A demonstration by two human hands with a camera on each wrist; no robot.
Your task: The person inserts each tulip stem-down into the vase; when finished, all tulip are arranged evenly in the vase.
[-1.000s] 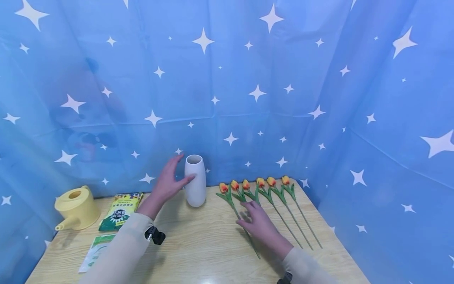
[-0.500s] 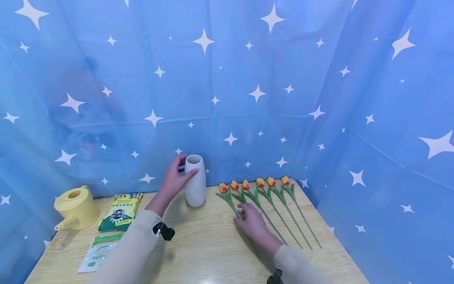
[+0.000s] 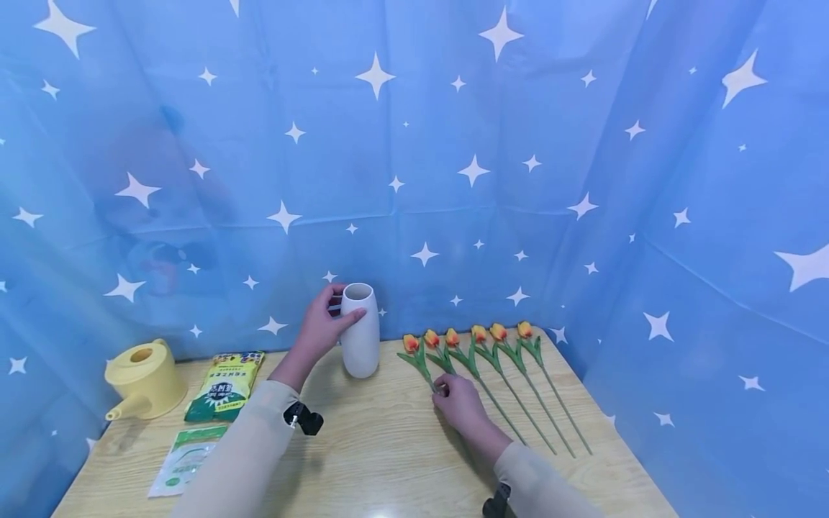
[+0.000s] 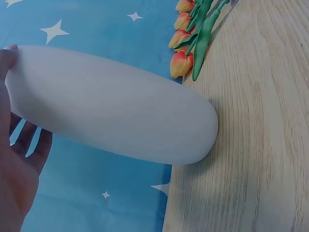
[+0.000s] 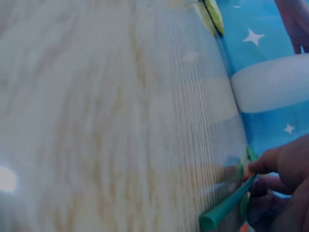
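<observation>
A white vase point(image 3: 360, 338) stands upright near the table's back edge. My left hand point(image 3: 319, 327) grips its upper part, thumb in front and fingers behind; in the left wrist view the hand point(image 4: 19, 159) is at the mouth end of the vase point(image 4: 116, 106). Several orange-yellow tulips with green stems lie in a row on the right. My right hand point(image 3: 465, 410) pinches the stem of the leftmost tulip point(image 3: 411, 344) just under its leaves. In the right wrist view, thumb and fingers of the right hand point(image 5: 282, 179) close on the green stem point(image 5: 227, 207).
On the left of the wooden table point(image 3: 369, 446) stand a yellow watering can point(image 3: 147, 381), a yellow-green bag point(image 3: 223, 388) and a flat white-green packet point(image 3: 188, 460). A blue star-patterned curtain point(image 3: 337, 173) hangs behind and at both sides.
My left hand has moved right and taken hold of the vase. My right hand has come slightly left and down, and its fingers have closed on the leftmost stem.
</observation>
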